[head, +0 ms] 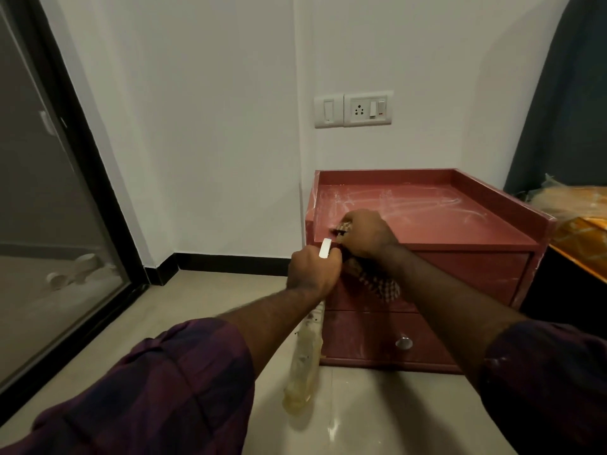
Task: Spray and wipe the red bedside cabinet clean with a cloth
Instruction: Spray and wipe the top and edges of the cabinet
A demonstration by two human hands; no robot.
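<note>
In the head view, the left hand (313,270) was clenched around the neck of a spray bottle (303,356). The bottle's white trigger (325,248) stuck up just above the curled fingers, and its clear, blurred body hung down below the fist toward the floor (203,297).

Just beyond the left knuckles and touching them, the right hand (368,234) had its fingers bunched around a checked cloth (381,285). Part of the cloth peeked out ahead of the fingertips. The rest trailed below the wrist, hanging over the upper drawer front.

The red cabinet (476,267) stood directly under and beyond the right hand, which rested at the front left corner of its top. Pale wet streaks (420,201) spread over the top past the fingertips, inside a low raised rim. Below the right forearm, a round metal knob (404,343) sat on the lower drawer.

On the white wall well above both hands was a switch plate (353,110) with a socket. Far to the left of the left hand ran a dark-framed glass door (49,192). To the right of the cabinet, beyond the right arm, lay something orange under crinkled plastic (571,205), with a dark curtain (565,93) above it. Both forearms came out of rolled, dark plaid sleeves (184,372).
</note>
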